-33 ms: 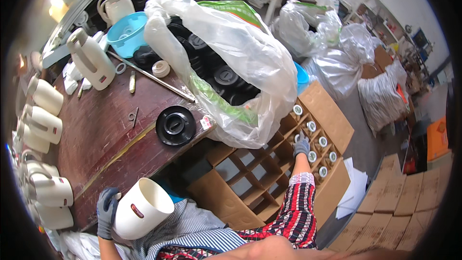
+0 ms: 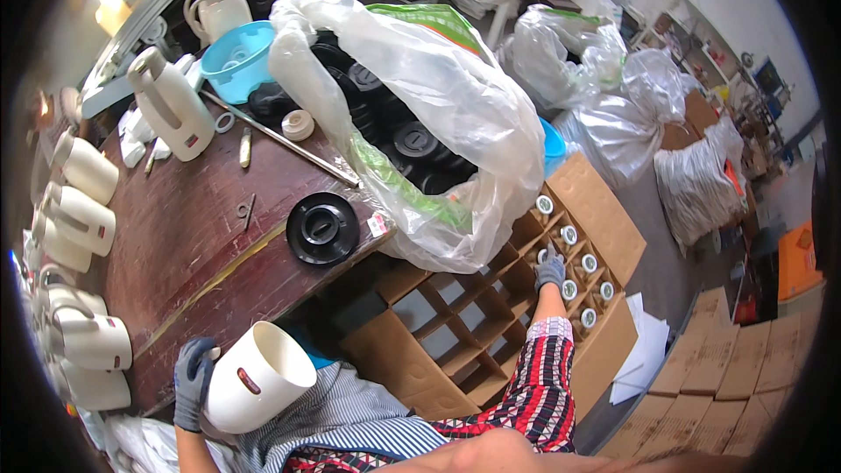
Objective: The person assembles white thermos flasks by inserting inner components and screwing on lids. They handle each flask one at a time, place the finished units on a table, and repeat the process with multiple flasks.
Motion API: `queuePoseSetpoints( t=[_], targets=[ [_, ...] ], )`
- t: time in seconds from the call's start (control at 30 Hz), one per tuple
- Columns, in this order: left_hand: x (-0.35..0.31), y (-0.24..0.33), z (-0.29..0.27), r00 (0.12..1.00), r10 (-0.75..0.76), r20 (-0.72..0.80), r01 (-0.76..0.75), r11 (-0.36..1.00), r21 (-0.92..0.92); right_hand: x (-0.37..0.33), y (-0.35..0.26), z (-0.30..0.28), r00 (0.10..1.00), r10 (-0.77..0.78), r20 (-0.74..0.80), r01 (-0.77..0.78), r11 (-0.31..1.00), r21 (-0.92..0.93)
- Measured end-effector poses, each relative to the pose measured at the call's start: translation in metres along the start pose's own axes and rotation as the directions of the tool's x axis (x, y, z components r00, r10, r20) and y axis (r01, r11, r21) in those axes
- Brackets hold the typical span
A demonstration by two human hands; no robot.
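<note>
My left hand point(image 2: 194, 378), in a grey-blue glove, grips the side of a white jug body point(image 2: 254, 390). The jug body is tilted, its wide mouth facing up and to the right, with a small dark red oval on its wall. My right hand point(image 2: 550, 273), also gloved, reaches down into a divided cardboard box point(image 2: 372, 363). Its fingers close about a slim bottle with a round pale top point(image 2: 542, 256), still standing in its compartment; the lower part is hidden. Several more silver-topped bottles point(image 2: 569, 289) stand in compartments around that hand.
A dark red table point(image 2: 193, 254) bears a black round lid point(image 2: 322, 229), a white thermos jug point(image 2: 171, 105), a metal rod point(image 2: 280, 138) and a blue basin point(image 2: 236, 66). A big plastic bag point(image 2: 491, 123) of black lids overhangs the box. White jugs point(image 2: 83, 223) line the left; cartons point(image 2: 736, 359) lie right.
The view has shifted very slightly. My right hand sits a touch nearer to me over the same compartment; my left hand keeps its grip on the jug body.
</note>
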State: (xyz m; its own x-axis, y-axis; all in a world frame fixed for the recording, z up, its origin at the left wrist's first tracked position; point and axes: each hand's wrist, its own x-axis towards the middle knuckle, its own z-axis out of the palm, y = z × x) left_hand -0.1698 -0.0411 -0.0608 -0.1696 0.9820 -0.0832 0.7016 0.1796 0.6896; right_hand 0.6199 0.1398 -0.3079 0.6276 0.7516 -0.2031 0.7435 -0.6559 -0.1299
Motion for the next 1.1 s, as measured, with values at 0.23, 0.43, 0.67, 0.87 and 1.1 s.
queuePoseSetpoints(
  t=[0.23, 0.43, 0.67, 0.87, 1.1],
  targets=[
    [0.045, 0.035, -0.031, 0.929, 0.354, -0.106, -0.319, 0.913, 0.253, -0.027, -0.002, -0.100, 0.896, -0.407, -0.177, 0.409, 0.912, -0.026],
    [0.088, 0.243, 0.057, 0.710, 0.680, 0.185, -0.687, 0.726, -0.029, -0.184, -0.111, -0.366, 0.596, -0.785, -0.169, 0.797, 0.603, 0.005],
    [0.089, 0.293, 0.116, 0.613, 0.777, -0.141, -0.596, 0.338, -0.728, -0.308, -0.252, -0.411, 0.255, -0.926, -0.280, 0.840, 0.068, 0.539],
    [0.061, 0.182, 0.086, 0.926, 0.299, -0.228, -0.323, 0.320, -0.891, -0.345, -0.272, -0.244, 0.455, -0.859, -0.234, -0.136, -0.327, 0.935],
    [0.007, 0.133, 0.086, 0.871, 0.394, -0.294, -0.491, 0.665, -0.563, -0.399, -0.250, -0.126, 0.379, -0.917, 0.121, -0.103, 0.088, 0.991]
  ],
)
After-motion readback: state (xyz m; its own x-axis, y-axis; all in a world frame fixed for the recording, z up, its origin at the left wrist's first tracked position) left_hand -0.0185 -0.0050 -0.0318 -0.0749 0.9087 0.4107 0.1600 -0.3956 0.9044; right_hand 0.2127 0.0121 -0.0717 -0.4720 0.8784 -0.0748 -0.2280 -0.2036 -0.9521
